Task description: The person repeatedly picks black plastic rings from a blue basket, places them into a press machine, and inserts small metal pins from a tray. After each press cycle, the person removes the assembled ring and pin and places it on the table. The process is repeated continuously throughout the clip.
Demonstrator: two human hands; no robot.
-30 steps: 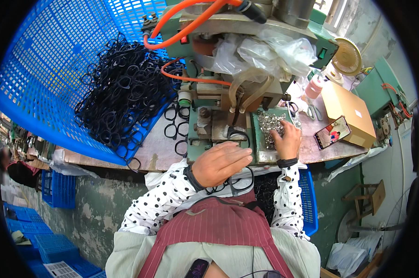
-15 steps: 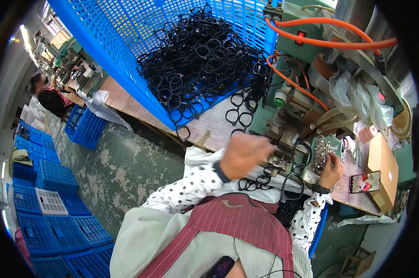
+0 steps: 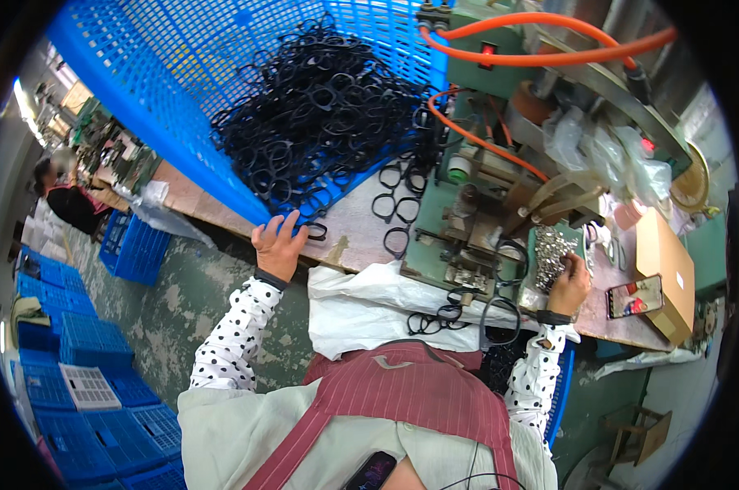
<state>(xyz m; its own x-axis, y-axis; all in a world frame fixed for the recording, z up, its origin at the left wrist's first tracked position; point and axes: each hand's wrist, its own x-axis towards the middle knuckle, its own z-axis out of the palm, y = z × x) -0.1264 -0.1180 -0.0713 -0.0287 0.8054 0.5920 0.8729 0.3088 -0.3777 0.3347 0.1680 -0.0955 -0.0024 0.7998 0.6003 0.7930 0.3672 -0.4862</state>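
Black spectacle frame [image 3: 316, 239] right at the fingertips of the left hand [image 3: 280, 243], beside the near corner of the blue basket [image 3: 186, 155]. On that hand, slightly parted, bent fingers; cannot tell about any firm hold. Just beyond it, inside the basket, a big tangled heap of black frames [image 3: 329, 106]. Well apart, over to the right, the right hand [image 3: 569, 286], with bunched fingers down at the small metal parts [image 3: 549, 253] in the green tray [image 3: 580, 237]; cannot tell about any part between the fingertips. Near its left side, another black frame [image 3: 520, 321] at the front of the green machine [image 3: 435, 253]. Between both hands, loose frames [image 3: 395, 207] flat on the surface [image 3: 357, 216].
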